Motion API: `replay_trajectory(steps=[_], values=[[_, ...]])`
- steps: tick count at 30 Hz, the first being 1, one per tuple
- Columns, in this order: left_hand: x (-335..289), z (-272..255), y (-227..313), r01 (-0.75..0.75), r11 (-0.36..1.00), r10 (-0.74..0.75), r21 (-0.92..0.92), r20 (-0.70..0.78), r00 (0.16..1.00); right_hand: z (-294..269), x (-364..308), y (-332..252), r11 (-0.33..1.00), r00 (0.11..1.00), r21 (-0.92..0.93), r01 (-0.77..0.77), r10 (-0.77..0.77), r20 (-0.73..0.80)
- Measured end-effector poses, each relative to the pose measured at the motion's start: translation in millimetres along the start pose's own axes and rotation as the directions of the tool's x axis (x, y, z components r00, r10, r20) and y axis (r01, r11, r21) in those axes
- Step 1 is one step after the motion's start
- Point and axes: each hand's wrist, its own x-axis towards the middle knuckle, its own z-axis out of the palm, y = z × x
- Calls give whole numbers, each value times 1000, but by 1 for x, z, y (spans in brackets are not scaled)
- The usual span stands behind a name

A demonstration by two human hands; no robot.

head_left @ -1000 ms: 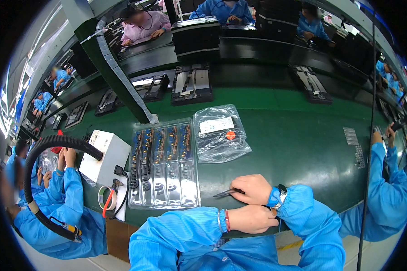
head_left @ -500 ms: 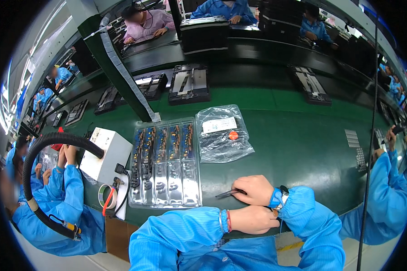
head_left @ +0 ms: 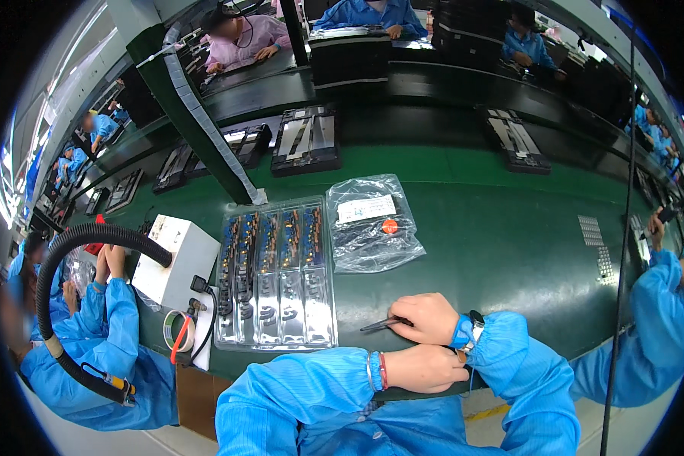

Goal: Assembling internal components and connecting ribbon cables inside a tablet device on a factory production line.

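Observation:
My right hand (head_left: 424,318), with a watch and a blue strap at the wrist, is closed around dark tweezers (head_left: 378,327). Their tips point left, just above the green table, slightly apart. In front of it, nearer to me, lies my left hand (head_left: 424,369), with a red band at the wrist. It is curled shut beside the right wrist; the inside of its fingers is hidden. To the left, a clear plastic tray (head_left: 276,343) holds several rows of small blue and orange circuit parts. Behind the hands lies a clear bag (head_left: 375,247) with a white label and an orange round sticker.
A white box (head_left: 176,258) with a black hose (head_left: 114,232) stands left, beside a tape roll (head_left: 179,331). A green post (head_left: 197,121) rises behind the tray. Black device trays (head_left: 306,144) line the far belt. Metal pieces (head_left: 590,230) lie at right. Co-workers sit either side.
Black device trays on the far belt have shifted slightly left. The co-worker at the right has raised a hand with a dark tool. My hands stay in place; the tweezer tips look slightly wider apart.

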Motion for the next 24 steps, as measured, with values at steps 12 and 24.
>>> replay_trajectory(steps=[12, 24], values=[[0, -2, 2, 0, 1000, 0, 11, -15, 1000, -2, 2, -2, 1000, 1000, 6, 4, -4, -23], [2, -5, 2, -12, 1000, 12, 9, -31, 999, -1, 0, -2, 1000, 999, 12, 4, -4, -36]])
